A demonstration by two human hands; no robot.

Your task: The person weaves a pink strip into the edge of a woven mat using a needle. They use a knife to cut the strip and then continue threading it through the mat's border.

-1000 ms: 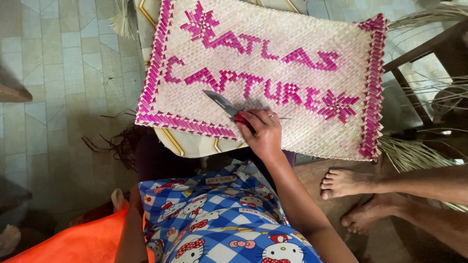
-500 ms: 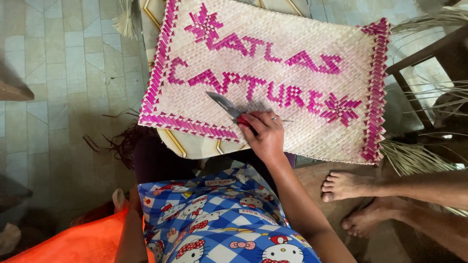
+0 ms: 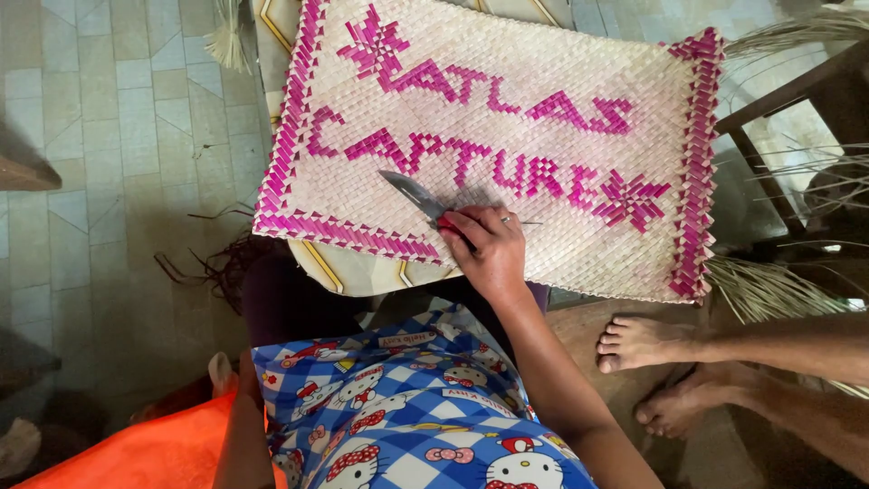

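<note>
The right hand (image 3: 489, 249) is clenching a knife (image 3: 416, 196) by its handle, blade flat on the woven mat (image 3: 561, 100) near its lower edge, barely shifted from a second ago, so the trimming is staying put. Pink woven lettering is crossing the mat's middle. The left hand is out of sight.

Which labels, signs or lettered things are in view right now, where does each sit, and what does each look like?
Woven mat: a sign of sorts, spread in front of the person; rectangular, pale straw with magenta woven lettering, star motifs and border.
Knife: grey blade on the mat's lower edge, held by the right hand.
Printed garment: blue-and-white checks with cartoon figures, bottom centre.
No packages or screens visible.
</note>
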